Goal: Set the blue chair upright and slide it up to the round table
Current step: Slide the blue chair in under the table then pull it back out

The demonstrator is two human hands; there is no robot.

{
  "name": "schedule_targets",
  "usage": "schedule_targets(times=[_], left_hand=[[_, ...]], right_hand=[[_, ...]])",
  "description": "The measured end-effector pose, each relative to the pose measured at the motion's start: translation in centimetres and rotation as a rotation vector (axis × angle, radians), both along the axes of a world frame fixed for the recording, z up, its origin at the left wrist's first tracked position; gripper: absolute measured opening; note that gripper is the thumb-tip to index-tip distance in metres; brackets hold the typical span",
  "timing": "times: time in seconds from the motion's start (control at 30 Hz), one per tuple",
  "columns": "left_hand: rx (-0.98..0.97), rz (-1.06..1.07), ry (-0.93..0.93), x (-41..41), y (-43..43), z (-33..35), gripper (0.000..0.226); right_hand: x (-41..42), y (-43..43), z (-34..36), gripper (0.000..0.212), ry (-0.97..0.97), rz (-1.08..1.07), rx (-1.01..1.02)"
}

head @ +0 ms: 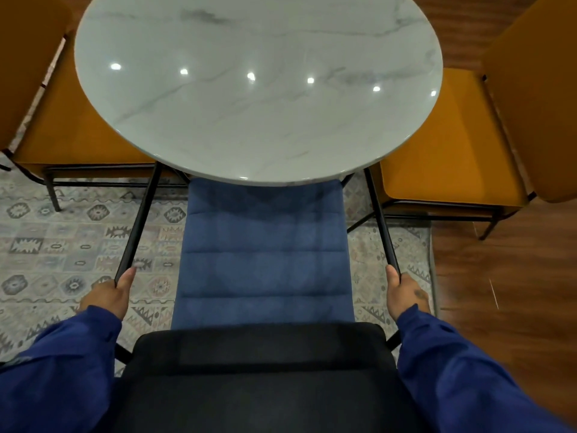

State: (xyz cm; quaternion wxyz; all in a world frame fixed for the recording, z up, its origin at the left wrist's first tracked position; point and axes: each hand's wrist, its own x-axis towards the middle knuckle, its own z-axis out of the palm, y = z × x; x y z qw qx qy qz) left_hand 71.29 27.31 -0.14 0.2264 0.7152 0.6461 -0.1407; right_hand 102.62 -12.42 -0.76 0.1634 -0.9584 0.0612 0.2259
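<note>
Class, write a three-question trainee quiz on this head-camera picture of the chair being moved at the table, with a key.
1. True or false: the blue chair lies on its side.
2. What does each hand grip? A) the round table B) a black armrest C) an orange chair
3. The chair's front edge sits under the table's ____.

Key: 1 false, it is upright. 2 B: left hand on the left armrest, right hand on the right armrest. 3 rim.

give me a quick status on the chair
Both hands, left hand and right hand, gripping armrests. Blue chair upright, seat front under round table. Nothing blocking.
</note>
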Motion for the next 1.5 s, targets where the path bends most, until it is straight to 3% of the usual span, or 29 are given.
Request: schedule_targets(times=[0.63,1.5], left_hand=[[-0.01,0.006,0.057,-4.5,-3.5,0.7,0.072],[-0.049,-0.009,0.092,-3.7,-3.1,1.3,0.074]], right_hand=[[-5.2,-2.9,0.8,0.07,0.089,-0.025,-0.034],[-4.6,-1.9,1.2,0.069,0.012,0.034,-0.085]])
